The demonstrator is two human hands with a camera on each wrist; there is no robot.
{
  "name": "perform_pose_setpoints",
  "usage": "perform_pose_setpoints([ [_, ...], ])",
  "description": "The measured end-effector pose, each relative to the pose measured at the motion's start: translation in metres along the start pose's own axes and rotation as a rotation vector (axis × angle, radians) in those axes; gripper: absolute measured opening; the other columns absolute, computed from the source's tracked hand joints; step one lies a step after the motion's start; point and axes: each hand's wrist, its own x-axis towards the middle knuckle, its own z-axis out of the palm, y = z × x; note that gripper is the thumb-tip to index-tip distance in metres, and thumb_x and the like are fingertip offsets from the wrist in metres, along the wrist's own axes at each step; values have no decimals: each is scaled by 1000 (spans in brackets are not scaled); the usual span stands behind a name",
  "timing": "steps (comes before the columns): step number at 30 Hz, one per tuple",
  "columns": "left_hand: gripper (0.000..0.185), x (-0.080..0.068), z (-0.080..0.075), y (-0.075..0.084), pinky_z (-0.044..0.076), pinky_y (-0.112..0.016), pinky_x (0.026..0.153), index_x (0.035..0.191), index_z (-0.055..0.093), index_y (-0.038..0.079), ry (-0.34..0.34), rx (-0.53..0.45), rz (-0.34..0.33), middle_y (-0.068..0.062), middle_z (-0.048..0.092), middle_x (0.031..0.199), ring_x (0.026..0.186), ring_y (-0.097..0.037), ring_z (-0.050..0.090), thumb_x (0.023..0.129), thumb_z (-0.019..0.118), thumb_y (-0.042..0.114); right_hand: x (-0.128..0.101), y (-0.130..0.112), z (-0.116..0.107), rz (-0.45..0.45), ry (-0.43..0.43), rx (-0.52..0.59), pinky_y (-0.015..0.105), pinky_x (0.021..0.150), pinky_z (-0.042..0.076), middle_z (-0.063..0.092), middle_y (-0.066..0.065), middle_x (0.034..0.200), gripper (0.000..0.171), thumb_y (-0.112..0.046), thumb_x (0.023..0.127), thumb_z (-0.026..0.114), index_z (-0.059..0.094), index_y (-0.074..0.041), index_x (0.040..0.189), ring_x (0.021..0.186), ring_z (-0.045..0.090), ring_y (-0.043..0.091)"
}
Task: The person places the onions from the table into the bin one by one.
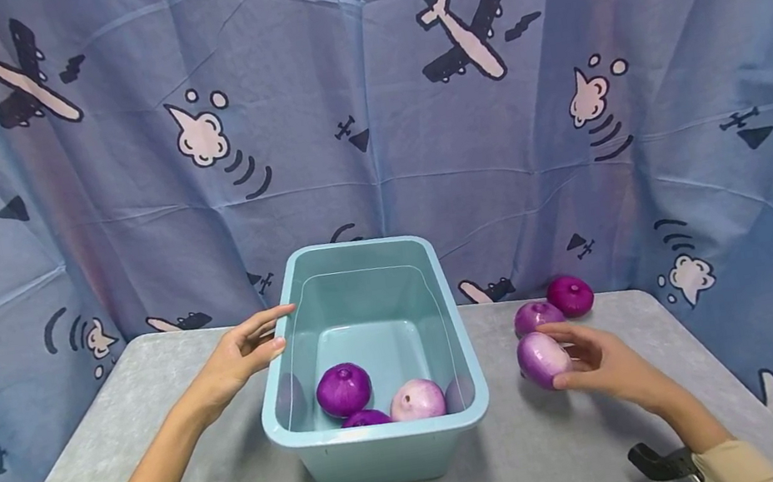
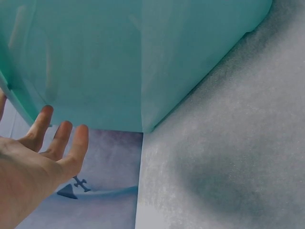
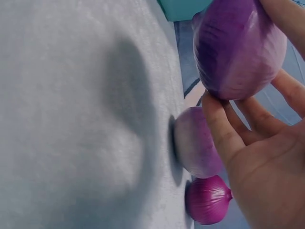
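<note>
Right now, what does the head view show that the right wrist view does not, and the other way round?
Only the head view shows the left hand at the rim of the teal bin, and the onions inside the bin. Only the right wrist view shows closely how the fingers curl round the held onion. Both show the right hand, its onion, two more onions on the table and the bin.

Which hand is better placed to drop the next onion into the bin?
Right. The right hand already grips a purple onion beside the teal bin. The left hand holds nothing, fingers straight at the bin's far-side wall.
</note>
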Motion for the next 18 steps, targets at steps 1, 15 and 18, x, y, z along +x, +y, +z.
perform_pose_setpoints([
  [1,50,0,0,0,37,-55,105,151,50,15,0,0,1,-15,44,153,138,-34,41,103,62,22,0,-1,-1,-1,3,-3,29,90,52,54,23,138,66,2,86,79,50,2,145,113,62,18],
  [15,50,1,-1,-1,34,-56,107,151,51,15,1,-8,1,-12,41,155,143,-35,33,102,63,20,3,-14,-5,-23,2,6,27,92,50,56,9,141,65,3,88,76,48,3,146,117,60,19],
  [18,50,1,-1,-1,34,-57,108,151,50,15,-1,-4,2,-12,41,155,144,-35,32,102,63,20,6,-15,-5,-50,2,22,26,93,50,57,2,140,64,6,87,75,49,3,145,116,60,17],
])
